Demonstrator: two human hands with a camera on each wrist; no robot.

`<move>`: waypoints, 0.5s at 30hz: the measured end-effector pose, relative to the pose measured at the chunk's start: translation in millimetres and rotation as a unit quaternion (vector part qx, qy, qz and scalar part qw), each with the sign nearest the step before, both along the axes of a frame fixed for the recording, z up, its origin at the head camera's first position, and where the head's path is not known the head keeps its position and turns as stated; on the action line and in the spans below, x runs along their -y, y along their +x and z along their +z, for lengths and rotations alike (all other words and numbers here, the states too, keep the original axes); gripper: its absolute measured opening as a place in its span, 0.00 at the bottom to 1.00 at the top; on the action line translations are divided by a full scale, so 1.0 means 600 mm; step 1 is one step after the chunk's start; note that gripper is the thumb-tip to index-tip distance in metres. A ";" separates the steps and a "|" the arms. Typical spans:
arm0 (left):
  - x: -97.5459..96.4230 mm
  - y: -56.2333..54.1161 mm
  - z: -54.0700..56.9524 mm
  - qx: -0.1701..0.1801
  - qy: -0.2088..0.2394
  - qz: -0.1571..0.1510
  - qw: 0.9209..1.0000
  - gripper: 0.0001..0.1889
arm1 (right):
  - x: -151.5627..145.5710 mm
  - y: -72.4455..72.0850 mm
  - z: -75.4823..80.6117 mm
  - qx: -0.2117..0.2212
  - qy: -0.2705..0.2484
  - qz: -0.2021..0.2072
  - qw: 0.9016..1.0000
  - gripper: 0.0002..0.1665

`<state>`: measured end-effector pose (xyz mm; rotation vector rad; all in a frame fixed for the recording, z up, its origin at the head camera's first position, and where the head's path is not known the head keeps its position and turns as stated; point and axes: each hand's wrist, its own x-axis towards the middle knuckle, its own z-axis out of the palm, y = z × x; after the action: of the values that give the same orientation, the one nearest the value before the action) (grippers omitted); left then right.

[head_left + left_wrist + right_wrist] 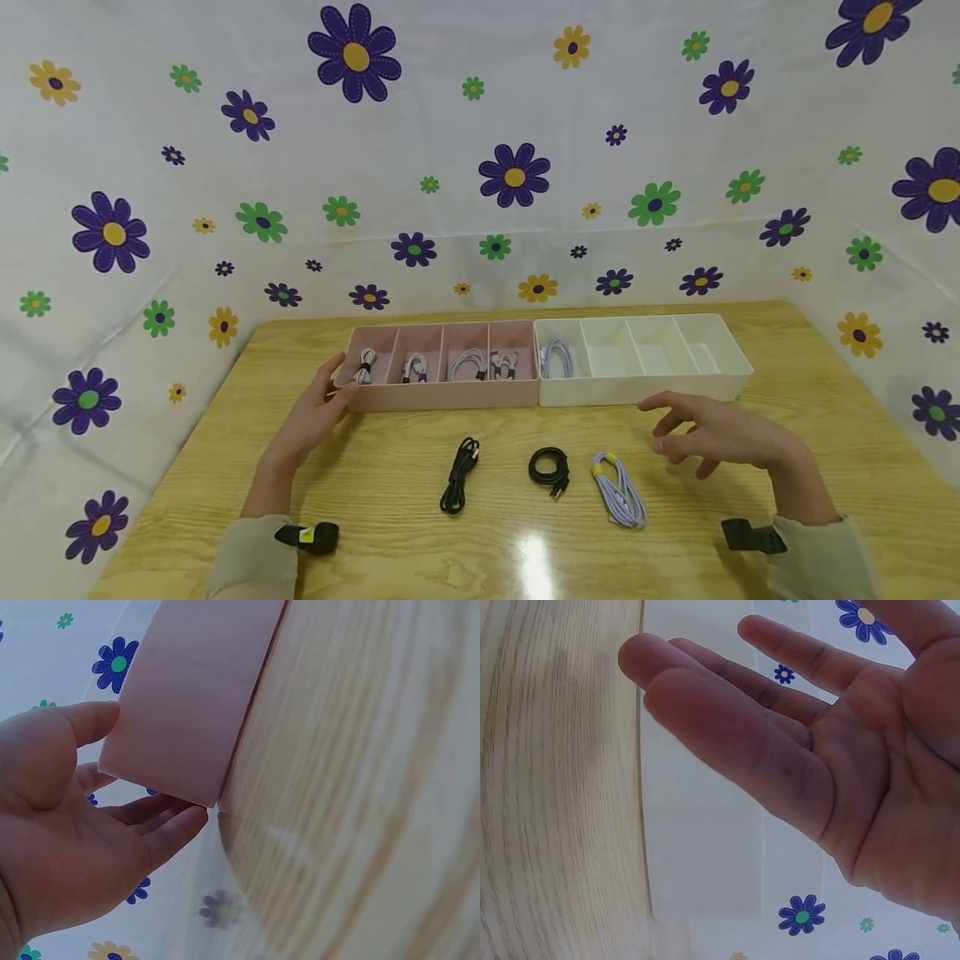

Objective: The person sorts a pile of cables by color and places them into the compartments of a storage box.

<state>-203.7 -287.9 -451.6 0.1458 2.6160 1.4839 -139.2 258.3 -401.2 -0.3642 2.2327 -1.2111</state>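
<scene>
At the left end of a pink divided organizer box point(442, 396), my left hand point(309, 421) rests its fingertips and thumb about the corner. In the left wrist view those fingers point(176, 836) are fairly straight against the box's end. My right hand point(723, 433) hovers over the table before a white divided organizer box point(645, 390), fingers loosely bent and holding nothing. Nearest to it lies a lavender cable point(621, 496) with yellow ties. A coiled black cable point(550, 468) and a folded black cable point(459, 477) lie further left.
Bundled white cables, such as this one point(365, 367), sit in the pink box's compartments. A pale lavender cable point(557, 358) lies in the white box's leftmost compartment. Both boxes stand end to end on the wooden table point(375, 533), before a flowered cloth point(450, 150).
</scene>
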 end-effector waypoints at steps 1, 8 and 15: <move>0.001 0.001 -0.002 0.001 0.002 0.000 1.000 0.38 | 0.000 0.000 -0.001 0.000 0.000 0.001 1.000 0.38; 0.000 0.002 -0.003 0.006 0.010 0.002 1.000 0.38 | 0.001 0.000 -0.007 0.004 0.005 0.005 1.000 0.37; -0.002 0.002 0.000 0.001 0.011 0.002 1.000 0.38 | 0.000 -0.003 -0.009 0.004 0.009 0.006 1.000 0.36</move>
<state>-202.2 -287.0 -451.3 0.1416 2.5999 1.5150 -141.2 258.2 -406.4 -0.3646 2.2301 -1.1831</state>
